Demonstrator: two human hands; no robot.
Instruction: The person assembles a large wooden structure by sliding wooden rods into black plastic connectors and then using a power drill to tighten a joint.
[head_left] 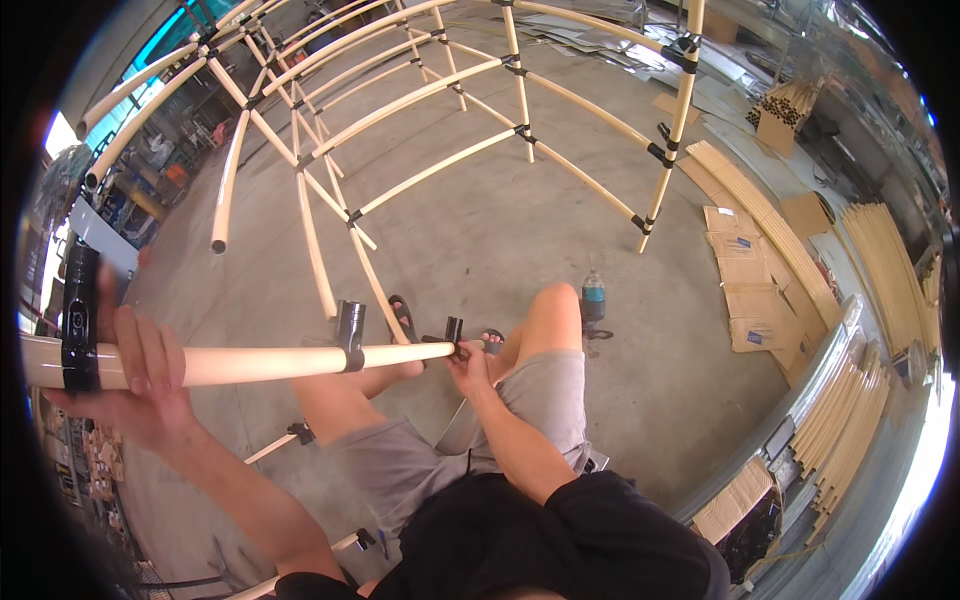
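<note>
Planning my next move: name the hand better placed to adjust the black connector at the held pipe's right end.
Likely the right hand: it's beside that black connector; the left hand grips the pipe well away.

- L hand (165,405): palm part hidden behind cream pipe (260,364); raised finger blurred.
- Pipe: L end runs into dark lens rim, cut off.
- R hand (468,370): fingertips partly hid. at far pipe end; exact grip n/c.
- Blk fitting (454,329) there: too sm. for detail.
- Pipe frame (430,85): top cut by upper edge.
- R sandal (492,338): partly hid. by leg + hand.
- Bottle (593,297): label too sm. to read.
- Lower-L pipe (345,543): partly hid. by arm.
- Far-L clutter (95,450): too sm. to ID.
</note>
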